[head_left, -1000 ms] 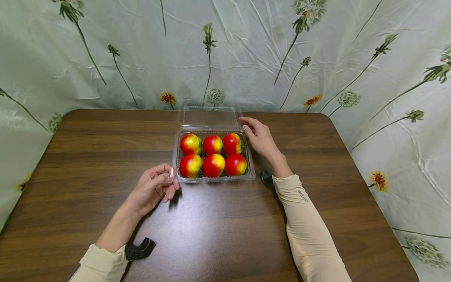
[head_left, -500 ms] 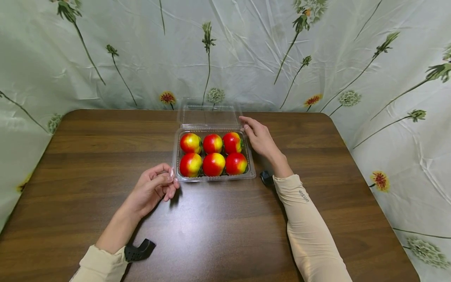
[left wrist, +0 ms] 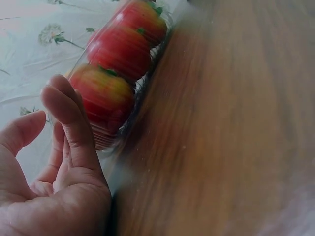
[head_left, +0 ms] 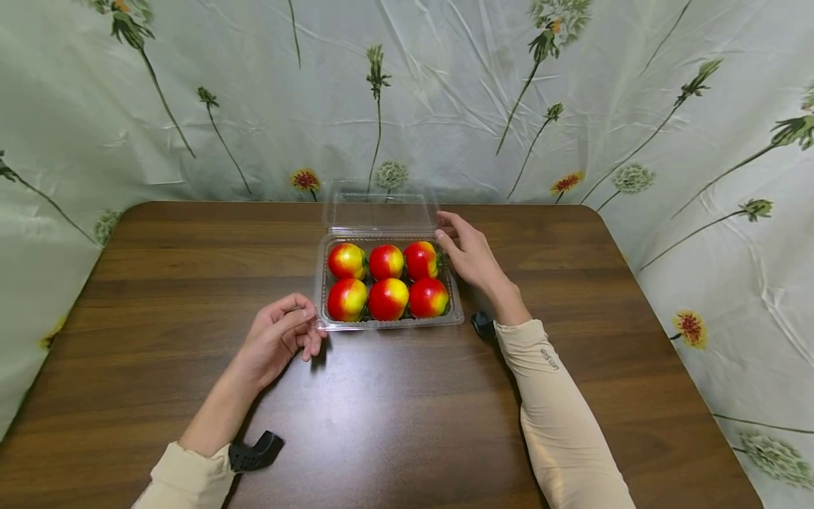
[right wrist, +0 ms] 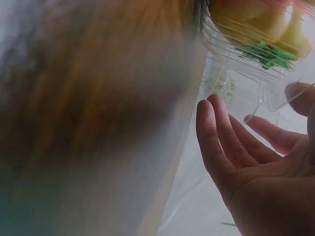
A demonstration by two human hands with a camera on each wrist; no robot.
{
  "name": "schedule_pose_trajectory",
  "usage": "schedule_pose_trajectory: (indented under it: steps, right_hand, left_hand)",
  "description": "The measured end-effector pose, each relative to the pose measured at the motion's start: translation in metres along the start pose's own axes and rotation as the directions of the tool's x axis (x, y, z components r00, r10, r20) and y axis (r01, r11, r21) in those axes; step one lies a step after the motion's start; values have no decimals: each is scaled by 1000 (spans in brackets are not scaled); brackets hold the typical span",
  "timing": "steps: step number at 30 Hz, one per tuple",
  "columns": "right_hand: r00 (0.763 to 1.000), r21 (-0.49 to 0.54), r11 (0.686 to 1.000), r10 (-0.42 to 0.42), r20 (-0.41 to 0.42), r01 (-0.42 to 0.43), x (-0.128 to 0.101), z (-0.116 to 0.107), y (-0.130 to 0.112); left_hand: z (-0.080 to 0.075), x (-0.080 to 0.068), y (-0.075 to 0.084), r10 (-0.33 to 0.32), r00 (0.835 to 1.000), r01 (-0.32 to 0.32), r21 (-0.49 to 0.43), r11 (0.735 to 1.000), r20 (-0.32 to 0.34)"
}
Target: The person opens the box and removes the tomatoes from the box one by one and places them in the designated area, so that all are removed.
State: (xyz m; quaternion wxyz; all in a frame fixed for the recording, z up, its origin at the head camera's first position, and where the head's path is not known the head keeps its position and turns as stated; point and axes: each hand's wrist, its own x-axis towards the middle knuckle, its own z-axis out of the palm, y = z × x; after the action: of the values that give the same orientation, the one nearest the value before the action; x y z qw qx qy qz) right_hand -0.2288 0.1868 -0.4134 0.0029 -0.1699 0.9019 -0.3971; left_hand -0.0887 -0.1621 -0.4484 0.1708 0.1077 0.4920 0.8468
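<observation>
A clear plastic clamshell box (head_left: 389, 326) sits on the table with its lid (head_left: 381, 212) tipped back. Inside are several round red-and-yellow fruits (head_left: 388, 300) in two rows, with green leaves at their tops. My left hand (head_left: 276, 336) is at the near left corner of the box. In the left wrist view, a gap shows between its thumb and index finger, and the fingers reach to the box's end. My right hand (head_left: 473, 258) is by the far right corner near the hinge. Its thumb touches the rim in the right wrist view, the other fingers extended.
The brown wooden table (head_left: 407, 424) reaches out on all sides of the box. Behind it hangs a pale curtain (head_left: 254, 106) printed with flowers. A black wrist strap (head_left: 256, 452) is on the left forearm, and another black piece (head_left: 483, 325) shows beside the right one.
My left thumb has risen slightly off the box's corner. The box and the right hand stay nearly in place, while the head view shifts a little.
</observation>
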Motion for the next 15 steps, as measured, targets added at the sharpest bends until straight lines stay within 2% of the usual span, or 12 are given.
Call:
schedule_pose_trajectory:
  steps: [7, 15]
  right_hand:
    - [1000, -19, 1000, -14, -7, 14, -8, -1, 0]
    - [1000, -60, 998, -23, -4, 23, -25, -5, -3]
  left_hand:
    - [-4, 5, 0, 59, 998, -59, 7, 998, -14]
    - [-5, 12, 1, 89, 995, -87, 29, 996, -38]
